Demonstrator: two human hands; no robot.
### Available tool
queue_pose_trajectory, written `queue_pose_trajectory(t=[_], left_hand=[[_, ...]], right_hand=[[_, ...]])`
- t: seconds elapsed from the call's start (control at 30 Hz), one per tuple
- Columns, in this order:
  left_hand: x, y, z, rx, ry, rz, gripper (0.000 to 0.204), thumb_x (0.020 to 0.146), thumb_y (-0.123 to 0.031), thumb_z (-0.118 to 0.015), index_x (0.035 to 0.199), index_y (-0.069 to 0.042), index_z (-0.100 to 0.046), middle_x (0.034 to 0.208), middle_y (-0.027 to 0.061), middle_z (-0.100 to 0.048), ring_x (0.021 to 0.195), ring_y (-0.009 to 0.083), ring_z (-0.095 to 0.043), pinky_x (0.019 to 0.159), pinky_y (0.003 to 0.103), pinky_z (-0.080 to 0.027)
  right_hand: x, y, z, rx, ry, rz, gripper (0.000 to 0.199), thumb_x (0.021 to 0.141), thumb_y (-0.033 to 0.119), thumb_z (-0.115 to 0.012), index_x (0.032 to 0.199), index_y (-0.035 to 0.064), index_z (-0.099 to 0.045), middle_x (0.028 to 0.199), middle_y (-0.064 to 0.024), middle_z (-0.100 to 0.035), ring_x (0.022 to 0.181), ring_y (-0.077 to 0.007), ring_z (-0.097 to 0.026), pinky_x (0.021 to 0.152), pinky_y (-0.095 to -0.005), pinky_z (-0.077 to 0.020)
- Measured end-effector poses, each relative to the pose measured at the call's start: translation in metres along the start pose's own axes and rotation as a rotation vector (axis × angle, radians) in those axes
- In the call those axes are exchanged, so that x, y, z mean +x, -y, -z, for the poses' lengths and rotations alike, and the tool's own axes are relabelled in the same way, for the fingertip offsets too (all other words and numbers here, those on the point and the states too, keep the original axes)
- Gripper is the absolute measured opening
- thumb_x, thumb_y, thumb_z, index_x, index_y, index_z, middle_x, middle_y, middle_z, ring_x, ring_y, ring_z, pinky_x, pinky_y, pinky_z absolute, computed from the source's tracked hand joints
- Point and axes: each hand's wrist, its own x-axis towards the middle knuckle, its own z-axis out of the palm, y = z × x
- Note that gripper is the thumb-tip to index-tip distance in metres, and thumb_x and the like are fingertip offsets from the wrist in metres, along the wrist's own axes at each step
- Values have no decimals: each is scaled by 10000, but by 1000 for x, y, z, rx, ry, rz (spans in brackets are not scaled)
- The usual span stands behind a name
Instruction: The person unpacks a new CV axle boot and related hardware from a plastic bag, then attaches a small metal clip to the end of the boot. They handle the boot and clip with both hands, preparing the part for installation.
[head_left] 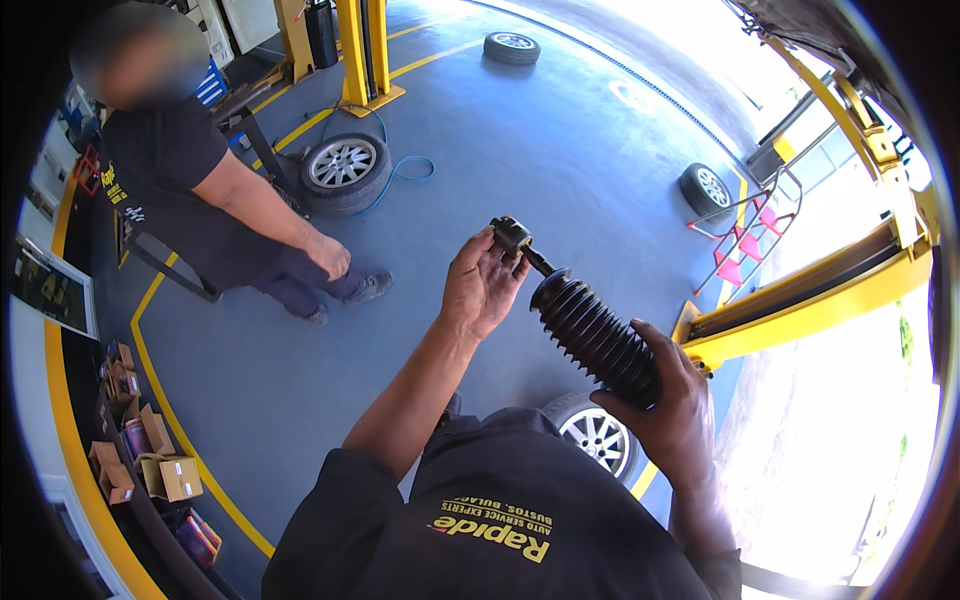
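In front of my chest I hold a black ribbed bellows boot (594, 332) with a short rod (538, 261) coming out of its upper end. A dark, rounded end piece (512, 234) caps the rod. My left hand (483, 285) is closed on that end piece, thumb on one side and fingers on the other. Lower down, my right hand (672, 402) wraps round the wide end of the boot and hides part of it. The whole assembly slants from upper left to lower right, clear of the floor.
A co-worker (190, 190) stands at the left, near a wheel (343, 172) and a blue hose (412, 170). More wheels lie about: one (598, 436) below my hands, others farther off. Yellow lift posts (362, 60) flank the bay. A red step ladder (745, 240) stands right; boxes (170, 476) line the left.
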Motion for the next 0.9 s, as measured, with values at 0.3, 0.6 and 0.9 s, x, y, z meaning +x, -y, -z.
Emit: queue_pose_trajectory(t=[0.3,0.6,0.9], left_hand=[[-6,-30,23,399,56,-93,245,1042,-208,-674,1280,-172,-634,1095,24,-702,1104,156,-659,983,386,-501],[12,-55,30,802,257,-206,131,1081,-133,-609,1176,-73,-678,1071,59,-709,997,157,-701,900,348,-580],[18,-62,30,1029,342,-301,153,1097,-136,-576,1119,-43,-695,1115,62,-644,1024,153,-672,902,332,-561]], right_hand=[[0,-16,-28,166,-39,-150,860,676,260,-998,1415,71,-602,1112,-174,-744,965,-326,-761,828,-424,-595],[5,-17,-30,200,-11,-196,861,680,274,-1000,1412,58,-601,1096,-176,-747,936,-318,-766,823,-430,-599],[8,-8,-31,121,-21,-175,885,657,261,-1004,1425,85,-600,1067,-160,-724,941,-336,-757,813,-448,-597]])
